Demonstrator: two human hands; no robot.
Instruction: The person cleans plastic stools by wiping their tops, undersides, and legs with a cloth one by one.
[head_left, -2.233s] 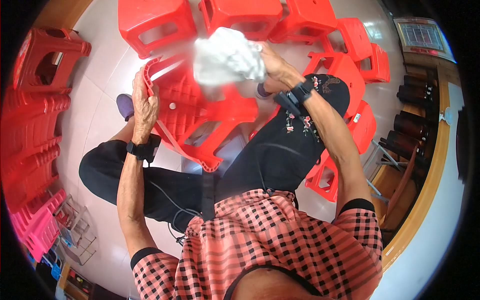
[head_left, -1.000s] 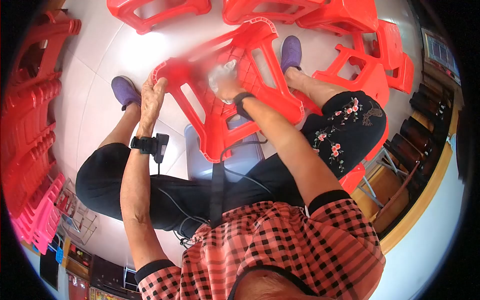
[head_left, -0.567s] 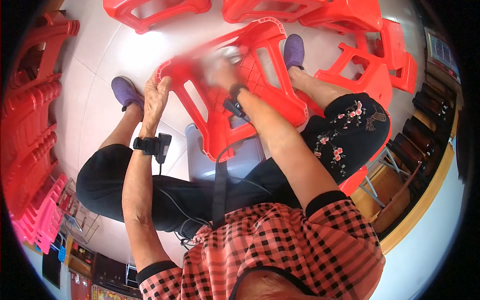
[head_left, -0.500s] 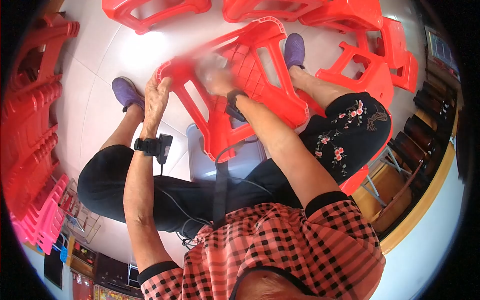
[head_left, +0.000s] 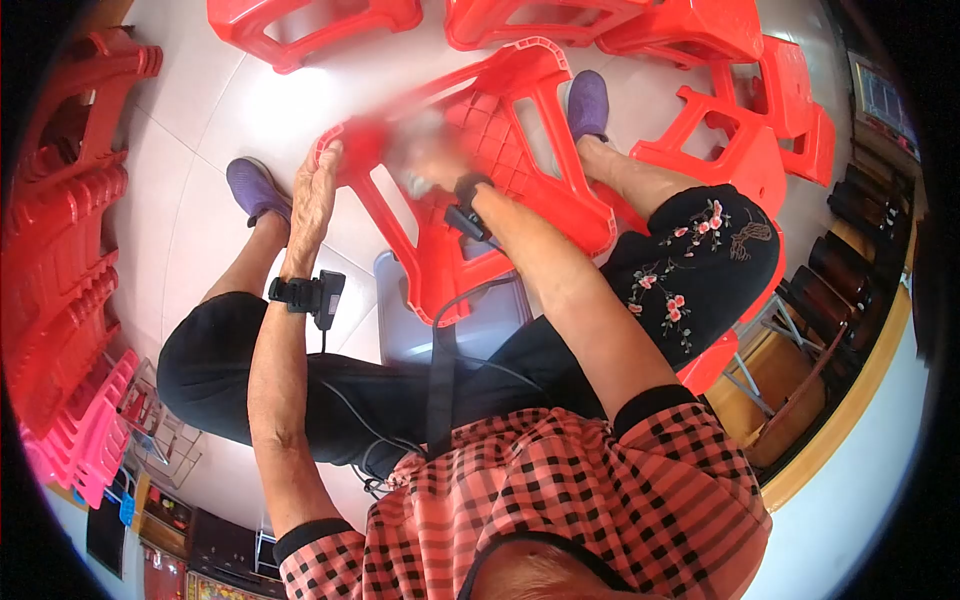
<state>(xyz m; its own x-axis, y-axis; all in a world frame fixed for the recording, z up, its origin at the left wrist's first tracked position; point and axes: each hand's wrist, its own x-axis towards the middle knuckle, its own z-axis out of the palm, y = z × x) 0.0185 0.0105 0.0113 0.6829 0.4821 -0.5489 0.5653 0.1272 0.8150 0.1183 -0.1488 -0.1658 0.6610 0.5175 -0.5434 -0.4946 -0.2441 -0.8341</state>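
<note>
Centrally, red stool (head_left: 497,150), tilted, latticed underside showing, between purple shoes (head_left: 588,104). Left hand (head_left: 314,195): closed around stool's left leg end. Right hand (head_left: 440,165): closed on pale cloth (head_left: 424,132), both blurred, over left part of underside; contact cannot be told. Stool extends right of both hands; other red stools (head_left: 700,30) at far side.

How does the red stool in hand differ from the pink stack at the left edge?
The red stool is a single piece, whereas the pink stack is several pieces nested together. The red stool shows its gridded underside; the pink stack shows mostly edges. The left hand grips the red stool by a leg end, while no hand touches the pink stack. Both look like plastic.
</note>
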